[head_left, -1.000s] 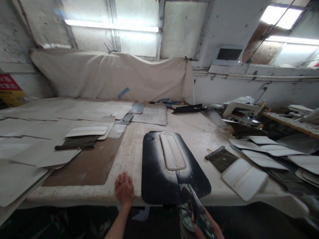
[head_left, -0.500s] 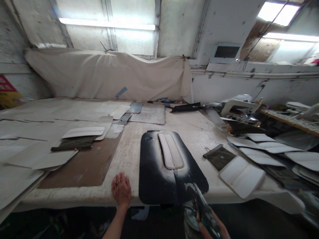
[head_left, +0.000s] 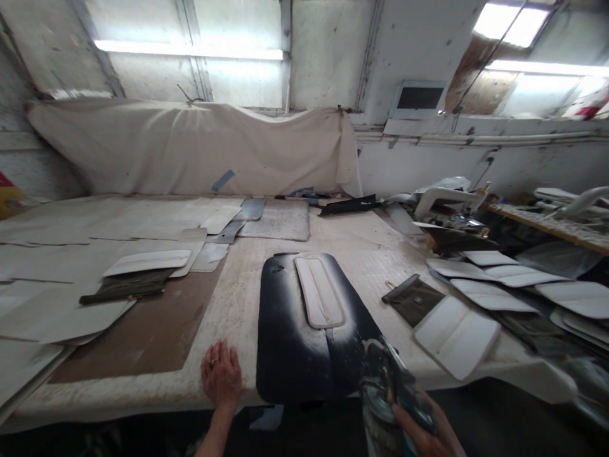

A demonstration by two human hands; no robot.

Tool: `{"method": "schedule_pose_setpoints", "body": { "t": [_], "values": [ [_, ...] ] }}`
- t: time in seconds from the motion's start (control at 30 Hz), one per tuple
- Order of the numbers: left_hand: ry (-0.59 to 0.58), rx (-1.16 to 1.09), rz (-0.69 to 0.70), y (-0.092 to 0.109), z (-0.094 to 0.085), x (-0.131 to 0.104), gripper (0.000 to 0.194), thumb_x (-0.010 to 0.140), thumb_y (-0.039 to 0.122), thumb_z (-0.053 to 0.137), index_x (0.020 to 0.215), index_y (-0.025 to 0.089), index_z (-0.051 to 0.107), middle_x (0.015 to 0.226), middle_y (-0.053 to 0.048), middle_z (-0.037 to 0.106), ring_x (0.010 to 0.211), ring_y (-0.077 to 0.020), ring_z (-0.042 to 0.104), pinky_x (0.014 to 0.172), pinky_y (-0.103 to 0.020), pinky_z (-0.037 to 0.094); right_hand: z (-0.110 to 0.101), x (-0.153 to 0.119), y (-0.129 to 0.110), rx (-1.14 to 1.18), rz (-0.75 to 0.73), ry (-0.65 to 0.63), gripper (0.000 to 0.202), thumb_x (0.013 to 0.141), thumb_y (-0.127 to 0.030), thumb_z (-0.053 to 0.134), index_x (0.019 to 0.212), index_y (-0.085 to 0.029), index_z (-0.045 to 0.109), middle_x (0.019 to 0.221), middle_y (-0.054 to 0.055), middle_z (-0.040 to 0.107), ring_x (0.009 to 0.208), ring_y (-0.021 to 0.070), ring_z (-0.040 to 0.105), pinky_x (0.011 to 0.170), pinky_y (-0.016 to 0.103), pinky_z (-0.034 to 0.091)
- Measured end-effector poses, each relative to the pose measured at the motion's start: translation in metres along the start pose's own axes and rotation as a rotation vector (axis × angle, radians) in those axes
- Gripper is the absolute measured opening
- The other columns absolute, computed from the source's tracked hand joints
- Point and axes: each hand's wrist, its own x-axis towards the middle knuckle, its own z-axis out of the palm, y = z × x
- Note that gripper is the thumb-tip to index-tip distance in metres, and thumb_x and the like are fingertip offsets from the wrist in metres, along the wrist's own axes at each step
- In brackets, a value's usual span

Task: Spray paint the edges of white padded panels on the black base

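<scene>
My left hand (head_left: pixel 221 374) rests flat on the pale tabletop near its front edge, fingers stretched out, a ring on one of them. My right hand (head_left: pixel 421 412) is wrapped round a spray gun (head_left: pixel 387 374) with a cup below, its nozzle end over the near right corner of a black panel (head_left: pixel 290 355). Toward the far end of that panel lies a long whitish padded piece (head_left: pixel 320 291) with rounded corners. White overspray rings it on the black surface. The gun does not touch the padded piece.
Large pale sheets (head_left: pixel 143 219) overlap on the left, above a brown board (head_left: pixel 157 339). A dark pouch with a white panel (head_left: pixel 457 336) lies right, beside several similar white panels (head_left: pixel 492 295). Sewing machines (head_left: pixel 447 203) stand at the back right. A cloth (head_left: pixel 214 146) hangs behind the table.
My right hand has moved a little right with the spray gun. My left hand stays flat on the table. The whole view has shifted slightly as the head turned.
</scene>
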Motion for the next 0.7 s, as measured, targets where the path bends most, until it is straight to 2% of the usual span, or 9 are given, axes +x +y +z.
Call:
{"method": "schedule_pose_setpoints", "body": {
  "t": [0.17,0.37,0.57,0.7],
  "values": [
    [0.006,-0.012,-0.005,0.004,-0.002,0.005,0.048,0.089,0.034,0.026,0.114,0.007,0.057,0.115,-0.017,0.059,0.119,-0.0275,0.041,0.101,-0.046,0.032,0.007,0.009,-0.007,0.02,0.051,0.024,0.034,0.048,-0.042,0.079,0.072,-0.021,0.068,0.079,0.004,0.071,0.084,0.0293,0.064,0.067,0.031,0.056],
    [-0.047,-0.045,0.027,0.0,-0.005,0.009,0.052,0.089,0.037,0.023,0.116,0.006,0.055,0.118,-0.016,0.057,0.121,-0.0272,0.04,0.104,-0.043,0.029,0.008,0.032,-0.028,-0.055,0.079,-0.1,0.031,0.048,-0.04,0.078,0.07,-0.02,0.068,0.076,0.004,0.069,0.081,0.0274,0.063,0.072,0.03,0.053],
    [-0.126,-0.084,0.005,-0.024,0.014,0.009,0.058,0.086,0.043,0.023,0.118,0.005,0.053,0.121,-0.016,0.056,0.123,-0.0287,0.039,0.105,-0.045,0.028,0.029,0.057,-0.062,-0.135,-0.057,-0.152,0.026,0.059,-0.042,0.066,0.071,-0.019,0.066,0.071,0.005,0.067,0.074,0.0247,0.06,0.072,0.032,0.049],
    [-0.295,-0.162,0.053,-0.044,0.026,0.009,0.049,0.083,0.039,0.029,0.113,0.015,0.058,0.123,-0.011,0.057,0.123,-0.0272,0.041,0.102,-0.047,0.031,0.04,0.076,-0.07,-0.197,-0.089,-0.157,0.02,0.063,-0.036,0.061,0.071,-0.019,0.066,0.073,0.005,0.066,0.076,0.0244,0.059,0.075,0.032,0.046]
  ]
}}
